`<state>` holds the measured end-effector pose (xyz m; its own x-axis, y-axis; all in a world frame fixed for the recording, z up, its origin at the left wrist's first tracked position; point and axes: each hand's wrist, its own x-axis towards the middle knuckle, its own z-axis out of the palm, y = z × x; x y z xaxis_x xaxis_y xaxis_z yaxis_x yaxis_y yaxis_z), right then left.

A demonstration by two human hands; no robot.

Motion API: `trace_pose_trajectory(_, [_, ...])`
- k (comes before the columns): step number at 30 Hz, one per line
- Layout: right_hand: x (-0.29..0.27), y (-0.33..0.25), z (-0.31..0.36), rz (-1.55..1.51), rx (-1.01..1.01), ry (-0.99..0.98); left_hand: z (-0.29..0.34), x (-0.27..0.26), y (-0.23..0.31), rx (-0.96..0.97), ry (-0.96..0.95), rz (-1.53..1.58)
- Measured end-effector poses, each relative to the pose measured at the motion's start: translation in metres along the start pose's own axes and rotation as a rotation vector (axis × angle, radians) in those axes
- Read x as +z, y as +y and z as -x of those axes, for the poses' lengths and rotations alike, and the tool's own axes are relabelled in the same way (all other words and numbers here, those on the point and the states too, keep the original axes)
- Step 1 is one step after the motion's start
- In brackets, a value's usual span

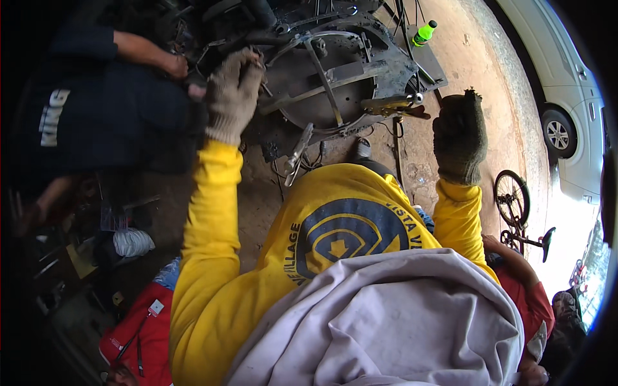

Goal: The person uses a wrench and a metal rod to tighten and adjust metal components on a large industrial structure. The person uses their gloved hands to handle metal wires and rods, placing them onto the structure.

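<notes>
My left hand [233, 98], in a grey-beige knit glove, is raised at the left side of a dark metal workbench [399, 55]. Its fingers are curled together; what they hold, if anything, is too small to make out. To the right, beyond the bench edge, my right hand [459, 139] wears a darker, soiled glove and is closed like a fist, its inside hidden. Between them lies a round metal frame [283, 119] with crossed flat bars [324, 77]. Silver locking pliers [299, 153] sit at its near edge. A clamp-like tool with reddish handles [396, 106] rests nearest my right hand.
A wrench [315, 21] and a bright green bottle [423, 33] are on the far side. A co-worker in dark clothes [122, 109] reaches in from the left. People in red shirts [145, 328] are behind me. A bicycle [513, 199] and a pale vehicle [566, 83] stand right.
</notes>
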<state>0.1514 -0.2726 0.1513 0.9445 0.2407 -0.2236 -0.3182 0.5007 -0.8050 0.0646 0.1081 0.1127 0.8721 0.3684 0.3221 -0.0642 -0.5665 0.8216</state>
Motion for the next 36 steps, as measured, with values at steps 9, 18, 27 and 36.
trace_pose_trajectory(9, [-0.024,-0.011,-0.044,0.268,0.040,0.020,-0.129,0.037,-0.055,0.230,-0.680,-0.804])
trace_pose_trajectory(18, [-0.049,-0.003,-0.079,0.375,0.176,0.048,-0.139,0.078,-0.071,0.214,-0.849,-0.993])
trace_pose_trajectory(27, [-0.047,0.000,-0.105,0.439,0.172,-0.021,-0.152,0.025,-0.053,0.066,-0.386,-0.772])
trace_pose_trajectory(36, [-0.030,0.002,-0.120,0.533,0.137,-0.161,-0.100,-0.068,-0.012,0.381,0.231,-0.282])
